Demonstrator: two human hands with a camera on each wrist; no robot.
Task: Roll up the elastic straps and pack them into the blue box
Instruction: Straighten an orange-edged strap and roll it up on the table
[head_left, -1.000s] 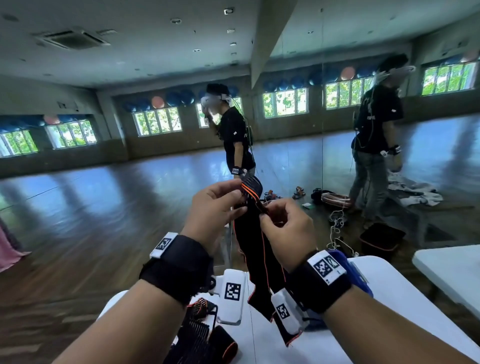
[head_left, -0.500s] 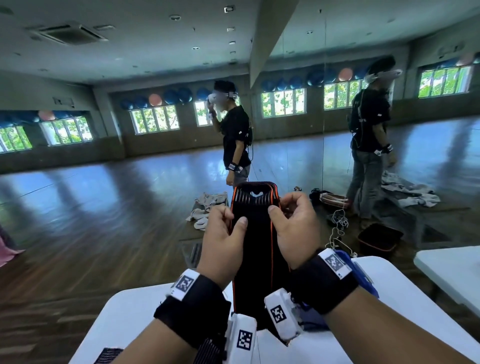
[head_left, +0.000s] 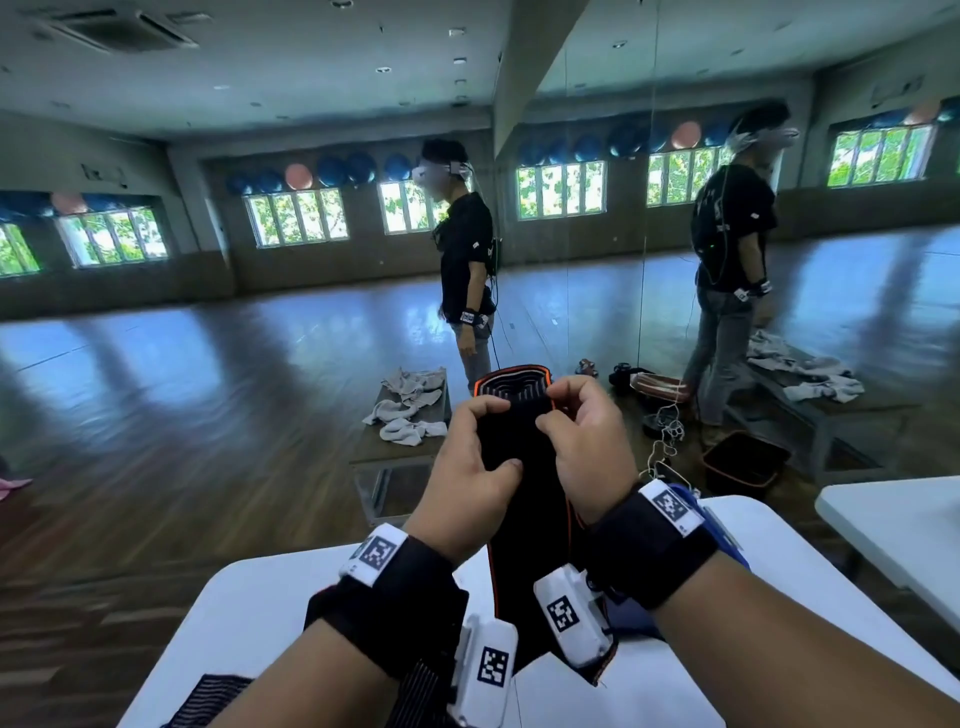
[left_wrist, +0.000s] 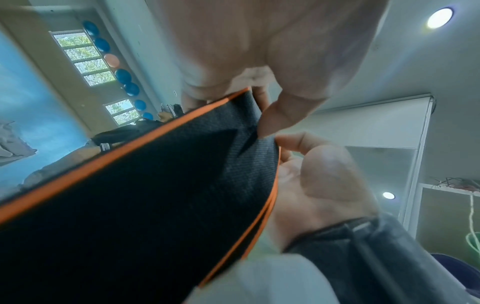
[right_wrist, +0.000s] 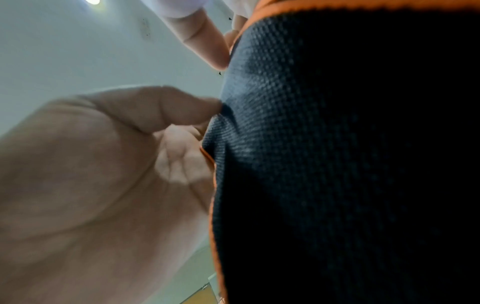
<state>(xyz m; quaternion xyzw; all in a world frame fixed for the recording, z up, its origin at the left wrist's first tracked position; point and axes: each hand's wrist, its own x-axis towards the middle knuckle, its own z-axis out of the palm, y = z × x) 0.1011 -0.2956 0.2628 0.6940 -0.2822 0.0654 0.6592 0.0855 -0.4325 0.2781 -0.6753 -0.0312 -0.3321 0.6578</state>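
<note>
I hold a black elastic strap (head_left: 524, 519) with orange edging upright above the white table (head_left: 291, 603). My left hand (head_left: 480, 441) grips its left edge near the top, thumb on the near face. On the right edge, my right hand (head_left: 569, 423) pinches it the same way. The strap's rounded top end (head_left: 511, 387) stands just above my fingers. The left wrist view shows the strap (left_wrist: 155, 185) between left hand (left_wrist: 249, 111) and right hand (left_wrist: 319, 174). In the right wrist view my right thumb (right_wrist: 202, 111) presses the strap (right_wrist: 337, 164). The blue box (head_left: 727, 535) is mostly hidden behind my right wrist.
More dark straps (head_left: 218, 701) lie at the table's near left edge. A second white table (head_left: 904, 535) stands to the right. Ahead is a mirror wall, with a low bench holding towels (head_left: 410, 410) and a dark bin (head_left: 748, 462) on the wooden floor.
The strap, edge-on and twisted a second ago, now faces me flat. Both hands have shifted to its two edges, and my fingers have curled further over the top end.
</note>
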